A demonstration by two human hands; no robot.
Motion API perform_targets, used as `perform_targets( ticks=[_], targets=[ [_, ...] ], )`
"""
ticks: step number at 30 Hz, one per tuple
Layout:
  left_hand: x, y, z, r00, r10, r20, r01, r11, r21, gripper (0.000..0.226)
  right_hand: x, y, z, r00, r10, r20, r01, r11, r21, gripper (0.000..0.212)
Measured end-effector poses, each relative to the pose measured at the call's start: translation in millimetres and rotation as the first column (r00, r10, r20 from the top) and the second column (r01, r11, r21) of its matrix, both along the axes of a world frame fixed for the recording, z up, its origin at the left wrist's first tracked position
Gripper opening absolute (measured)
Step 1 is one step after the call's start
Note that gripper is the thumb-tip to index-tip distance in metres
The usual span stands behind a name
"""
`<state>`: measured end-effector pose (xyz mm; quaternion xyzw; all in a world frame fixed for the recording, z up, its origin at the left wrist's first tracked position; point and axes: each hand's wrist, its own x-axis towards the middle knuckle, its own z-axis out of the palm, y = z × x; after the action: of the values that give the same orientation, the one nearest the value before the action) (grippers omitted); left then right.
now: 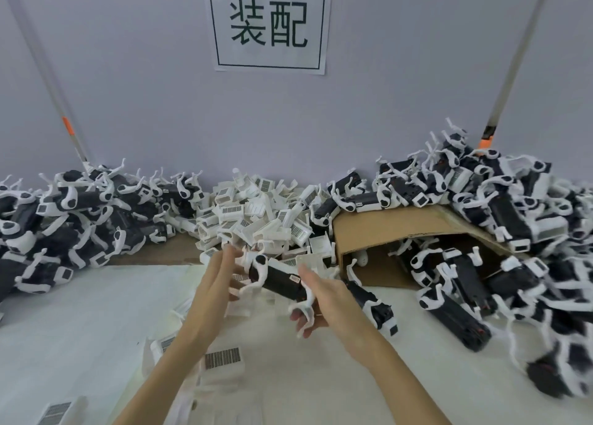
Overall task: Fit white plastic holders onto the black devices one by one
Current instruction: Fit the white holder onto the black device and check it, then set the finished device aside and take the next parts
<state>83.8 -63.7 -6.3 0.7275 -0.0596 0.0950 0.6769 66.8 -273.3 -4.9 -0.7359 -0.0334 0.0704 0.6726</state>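
At the centre, above the white table, a black device with white clip arms is held between both hands. My right hand grips its right end, with fingers curled under a white arm. The straight, blurred fingers of my left hand touch the white-capped left end. A heap of loose white plastic holders with barcode labels lies just behind the hands against the wall.
Piles of black devices with white parts rise at the left and at the right, partly over a tipped cardboard box. Another device lies beside my right hand. Loose holders lie near my left forearm. A paper sign hangs on the wall.
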Motion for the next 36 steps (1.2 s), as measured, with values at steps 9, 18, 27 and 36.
perform_targets(
  ticks=[9, 18, 27, 36],
  targets=[
    [11.9, 11.9, -0.9, 0.986, 0.139, 0.089, -0.132, 0.988, -0.076, 0.056, 75.7, -118.7, 156.9, 0.998, 0.059, 0.022, -0.036, 0.255, 0.966, 0.108],
    [16.2, 15.6, -13.7, 0.971, 0.151, 0.187, -0.205, 0.928, 0.312, 0.031, 45.9, -33.7, 35.8, 0.986, 0.099, -0.131, 0.019, 0.721, 0.692, 0.038],
    [22.0, 27.9, -20.3, 0.944, 0.147, 0.294, -0.305, 0.728, 0.614, 0.014, 27.2, 13.4, -30.7, 0.961, 0.163, -0.226, 0.028, 0.751, 0.66, 0.036],
    [86.8, 73.3, -29.7, 0.868, 0.495, -0.041, -0.249, 0.505, 0.827, 0.044, 39.5, 8.5, -43.7, 0.949, 0.247, -0.197, -0.069, 0.772, 0.631, 0.039]
  ],
)
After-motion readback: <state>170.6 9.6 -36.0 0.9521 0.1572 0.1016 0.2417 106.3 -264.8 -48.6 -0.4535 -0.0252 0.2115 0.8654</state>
